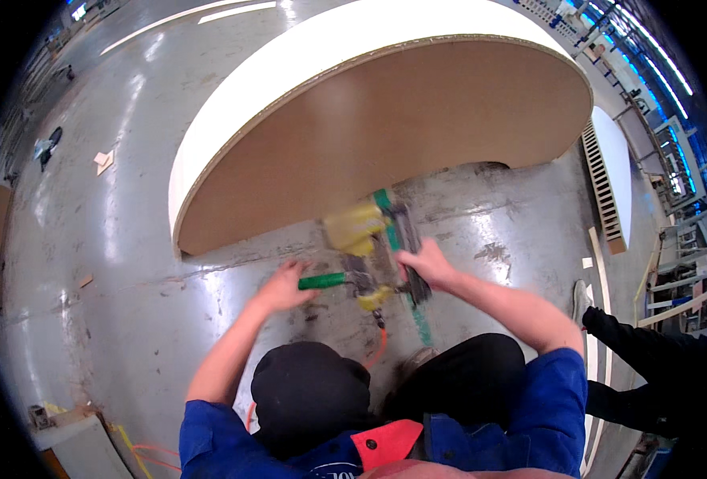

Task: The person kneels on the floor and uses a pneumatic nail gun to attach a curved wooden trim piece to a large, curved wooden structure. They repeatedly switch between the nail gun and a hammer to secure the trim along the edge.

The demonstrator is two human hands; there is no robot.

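A yellow and black air nail gun (353,227), blurred by motion, is in front of my knees. My right hand (427,265) is closed on its dark part at the right side. Across the gun's near part lies a hand tool with a green handle (321,281); its head is too blurred to name for certain. At that handle's end my left hand (284,287) has its fingers apart, one above and one below the handle. An orange air hose (384,345) runs from the gun's near end toward my knees. A green strip (419,319) shows beneath the gun.
A large curved panel structure (385,112), brown-faced with a white outer rim, stands on edge just ahead. A smaller white slatted piece (609,180) stands at right, near long strips (601,279). Another person's dark-clothed leg (637,339) is close on my right. A grey box (82,447) sits lower left.
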